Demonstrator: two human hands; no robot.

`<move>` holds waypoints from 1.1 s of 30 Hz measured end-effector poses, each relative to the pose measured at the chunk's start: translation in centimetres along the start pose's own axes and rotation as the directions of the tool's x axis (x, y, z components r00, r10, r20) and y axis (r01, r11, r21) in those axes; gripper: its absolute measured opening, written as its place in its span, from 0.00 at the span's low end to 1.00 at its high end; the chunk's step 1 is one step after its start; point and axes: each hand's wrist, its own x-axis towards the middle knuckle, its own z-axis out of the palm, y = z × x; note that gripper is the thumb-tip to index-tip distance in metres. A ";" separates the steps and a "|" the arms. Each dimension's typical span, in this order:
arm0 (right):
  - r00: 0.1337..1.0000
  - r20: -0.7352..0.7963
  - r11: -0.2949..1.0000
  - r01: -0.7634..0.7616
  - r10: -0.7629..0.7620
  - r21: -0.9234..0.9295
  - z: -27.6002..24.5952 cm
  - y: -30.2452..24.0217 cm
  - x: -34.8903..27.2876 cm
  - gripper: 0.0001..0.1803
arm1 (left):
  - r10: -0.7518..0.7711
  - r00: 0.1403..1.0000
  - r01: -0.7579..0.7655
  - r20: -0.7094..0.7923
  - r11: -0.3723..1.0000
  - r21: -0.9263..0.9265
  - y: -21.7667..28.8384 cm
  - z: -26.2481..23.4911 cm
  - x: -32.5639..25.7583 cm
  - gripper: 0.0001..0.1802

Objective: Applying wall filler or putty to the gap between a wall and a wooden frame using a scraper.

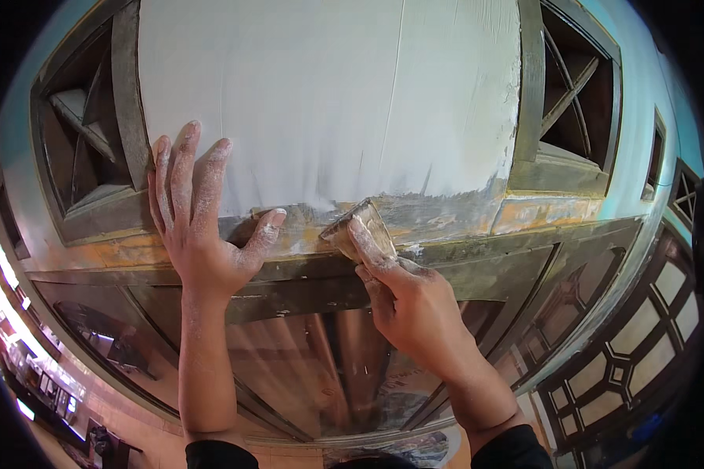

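My left hand [203, 223] lies against the wall with its fingers spread, dusted with white powder, and holds nothing. In my right hand [403, 285] is a putty knife [360, 227], a flat blade smeared with plaster; the index finger presses along it. Its edge meets the lower border of a white plastered panel [328, 102], where grey and ochre patches show on the strip [446, 215] above the wooden frame. The knife's handle is hidden in my palm.
Wooden vents with crossed slats stand left [82, 129] and right [575, 98] of the panel. Below runs a dark wooden frame [289, 270] with glass panes [281, 359]. A panelled lattice door [633, 336] is at lower right, and tiled floor [145, 391] shows at lower left.
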 end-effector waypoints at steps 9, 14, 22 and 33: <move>0.999 0.036 1.000 -0.010 0.010 0.005 -0.3 -0.4 0.0 0.15 | -0.017 1.000 0.017 0.016 1.000 0.000 0.1 -0.3 0.0 0.41; 1.000 0.013 1.000 0.002 -0.002 0.000 0.3 -0.2 -0.1 0.15 | -0.006 1.000 0.006 0.016 1.000 0.004 0.0 -0.4 -0.1 0.41; 1.000 0.003 1.000 0.002 -0.002 0.020 0.6 0.1 -0.2 0.14 | -0.007 1.000 0.007 0.015 1.000 0.001 -0.1 -0.5 -0.1 0.41; 0.981 -0.175 0.997 -0.079 0.081 0.022 -0.1 1.9 -2.1 0.15 | -0.006 1.000 0.006 0.023 1.000 0.018 0.0 -0.4 -0.2 0.43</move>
